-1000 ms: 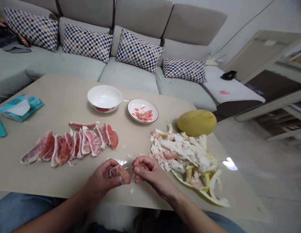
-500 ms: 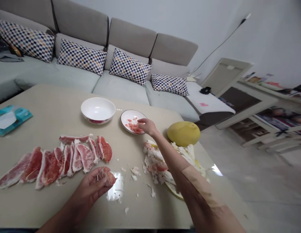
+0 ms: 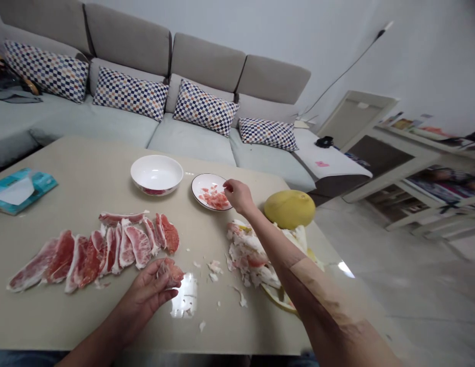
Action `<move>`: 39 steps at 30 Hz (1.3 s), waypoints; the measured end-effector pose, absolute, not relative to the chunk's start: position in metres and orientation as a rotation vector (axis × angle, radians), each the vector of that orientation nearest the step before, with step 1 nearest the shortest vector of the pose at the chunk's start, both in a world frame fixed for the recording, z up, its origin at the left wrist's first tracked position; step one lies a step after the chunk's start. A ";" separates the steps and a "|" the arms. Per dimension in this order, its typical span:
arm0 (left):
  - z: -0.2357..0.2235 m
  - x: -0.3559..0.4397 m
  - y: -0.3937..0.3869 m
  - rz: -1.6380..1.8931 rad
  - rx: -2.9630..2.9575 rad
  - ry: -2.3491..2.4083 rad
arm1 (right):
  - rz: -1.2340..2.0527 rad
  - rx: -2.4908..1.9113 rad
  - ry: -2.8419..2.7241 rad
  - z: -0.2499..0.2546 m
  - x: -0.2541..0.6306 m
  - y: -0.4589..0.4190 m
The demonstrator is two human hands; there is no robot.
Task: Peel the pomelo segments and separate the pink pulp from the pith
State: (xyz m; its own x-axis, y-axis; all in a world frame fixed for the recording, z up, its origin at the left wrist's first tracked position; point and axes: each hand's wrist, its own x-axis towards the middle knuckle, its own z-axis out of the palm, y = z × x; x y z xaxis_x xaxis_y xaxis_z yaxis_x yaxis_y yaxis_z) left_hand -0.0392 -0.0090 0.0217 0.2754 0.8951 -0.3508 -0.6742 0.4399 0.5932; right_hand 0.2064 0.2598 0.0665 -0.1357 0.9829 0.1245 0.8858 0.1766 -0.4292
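Observation:
Between the thumb and fingers of my left hand (image 3: 143,293) is a partly peeled pomelo segment (image 3: 173,272), held low over the table. My right hand (image 3: 239,198) reaches out to the right rim of a small dark-rimmed plate (image 3: 197,189), fingertips pinched together; whatever they may hold is too small to make out. Bits of pink pomelo flesh (image 3: 216,199) lie on that plate. Left of my left hand, a row of pomelo segments (image 3: 84,260) with pale membrane lies on the table. Under my right forearm is a heap of pomelo peel and pith (image 3: 248,255).
A white bowl (image 3: 156,173) stands left of the plate. A whole yellow pomelo (image 3: 290,210) rests near the table's right edge. A blue tissue pack (image 3: 26,191) lies at far left. Scraps of pith (image 3: 214,267) dot the table (image 3: 118,326). A grey sofa (image 3: 199,140) stands behind.
My right hand has drawn slightly up and right, from over the flesh bits to the plate's rim. My left hand still holds the segment. The view has shifted slightly.

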 end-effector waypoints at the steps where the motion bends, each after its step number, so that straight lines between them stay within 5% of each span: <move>1: 0.022 -0.040 -0.009 1.084 0.361 0.712 | 0.356 -1.765 -2.093 0.066 0.206 0.257; 9: 0.023 -0.041 -0.013 1.072 0.392 0.599 | 0.534 -1.633 -2.091 0.099 0.194 0.195; 17: 0.025 -0.030 -0.021 1.001 0.269 0.444 | 1.243 -1.012 -2.090 0.108 0.170 0.034; 39: 0.024 -0.020 -0.026 0.922 0.246 0.529 | 0.888 -0.769 -2.182 0.093 0.170 0.020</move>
